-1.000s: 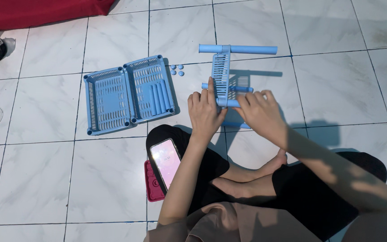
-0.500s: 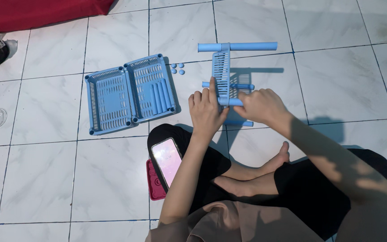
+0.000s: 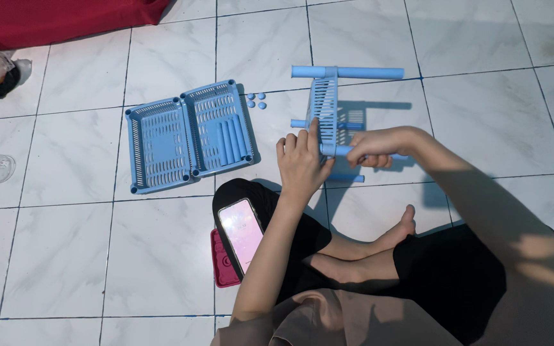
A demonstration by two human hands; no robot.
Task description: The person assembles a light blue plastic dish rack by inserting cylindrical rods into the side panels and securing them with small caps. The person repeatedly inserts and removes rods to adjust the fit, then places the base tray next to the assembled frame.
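White marble-look floor tiles (image 3: 65, 256) carry everything, with the person sitting cross-legged on them. Their left hand (image 3: 302, 163) lies flat and open against the upright blue slotted shelf panel (image 3: 324, 106), steadying it; the right hand (image 3: 374, 148) is curled shut around a blue tube (image 3: 338, 150) at the panel's near corner. This looks like the step of seating a leg tube in its socket, which would call for holding the tube in line and pressing firmly. Two more blue shelf trays (image 3: 190, 134) lie flat to the left, small blue caps (image 3: 256, 100) just beside them. A phone (image 3: 242, 234) rests on the knee
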